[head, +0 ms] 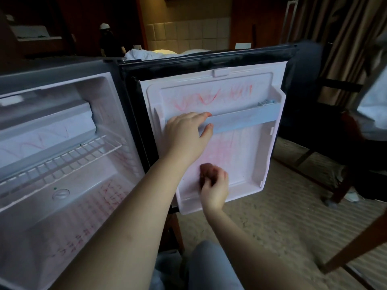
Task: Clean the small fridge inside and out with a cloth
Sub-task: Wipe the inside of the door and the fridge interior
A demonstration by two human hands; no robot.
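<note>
The small fridge [62, 97] stands open, its white inside marked with red scribbles. Its door [240, 147] swings out to the right, and the inner panel carries red marks too. My left hand [186, 135] grips the pale blue door shelf rail [247, 120] near its left end, fingers over the top and thumb below. My right hand [215, 187] presses a small reddish-brown cloth [206, 170] against the lower part of the door panel, fingers curled round it.
A wire shelf [62, 160] and a freezer box [46, 122] sit inside the fridge. Carpet [272, 222] lies below the door. A dark chair [345, 143] stands to the right, and a wooden leg [356, 248] crosses the lower right. My knee [209, 266] is below.
</note>
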